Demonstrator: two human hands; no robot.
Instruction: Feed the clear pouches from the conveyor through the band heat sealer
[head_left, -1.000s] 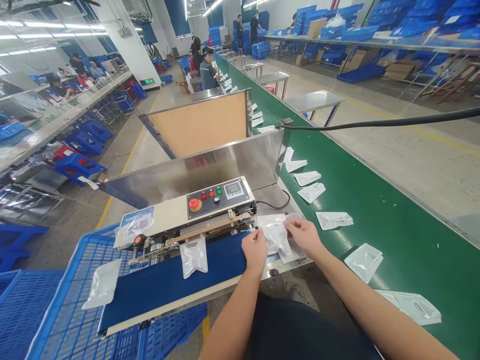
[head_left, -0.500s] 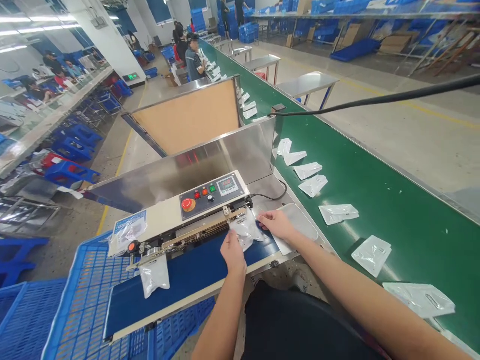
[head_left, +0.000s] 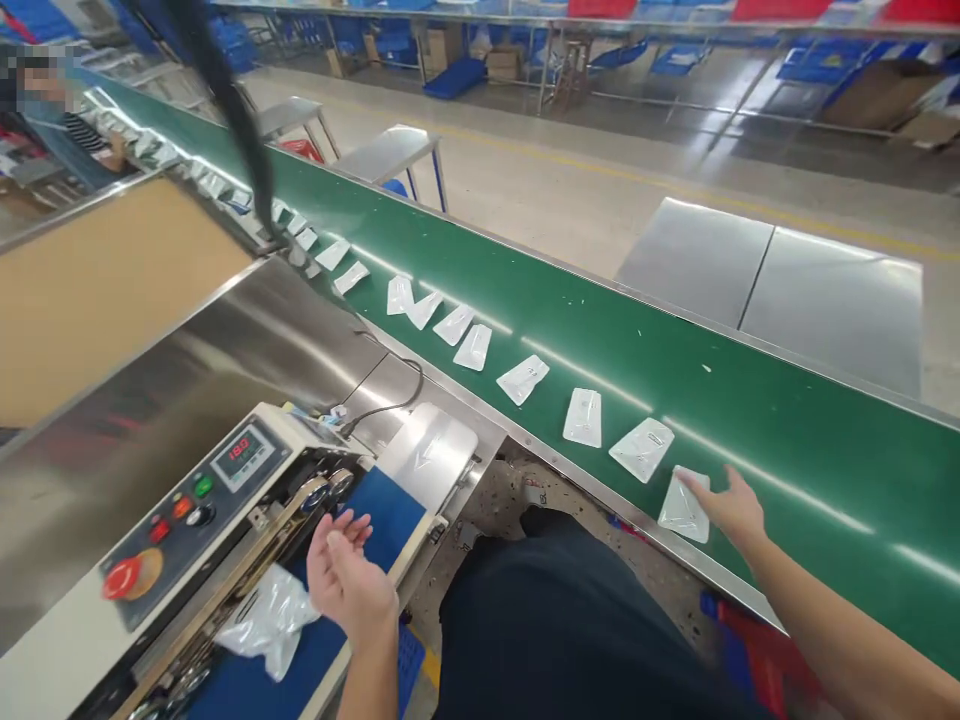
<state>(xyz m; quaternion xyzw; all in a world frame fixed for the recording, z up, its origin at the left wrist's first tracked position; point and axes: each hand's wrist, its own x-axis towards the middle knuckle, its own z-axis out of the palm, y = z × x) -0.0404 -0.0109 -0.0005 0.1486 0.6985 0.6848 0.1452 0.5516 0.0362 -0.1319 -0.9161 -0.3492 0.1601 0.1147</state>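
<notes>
Over the blue belt of a band sealing machine [head_left: 247, 510], my left hand [head_left: 351, 575] is raised with loosely curled fingers and nothing in it. Just below and left of it, a white plastic pouch [head_left: 271, 618] has its edge at the machine's sealing band. My right hand [head_left: 731, 510] reaches over the green conveyor belt [head_left: 795, 520], thumb and fingers apart. Its thumb is over the upper edge of another white pouch [head_left: 684, 512] lying flat; I cannot tell whether it touches. A neighbouring pouch [head_left: 642, 450] lies just to the left.
Several more white pouches lie in a row along the conveyor's near side. A metal plate [head_left: 431, 455] sits at the machine's end, with a black cable [head_left: 394, 408] behind it. A steel panel [head_left: 225, 370] stands behind the machine. A person [head_left: 67, 130] is at the far left.
The view has swung right. My hands have parted from the pouch at the sealer; it now sits further left along the band. My right hand has moved across to the conveyor pouches.
</notes>
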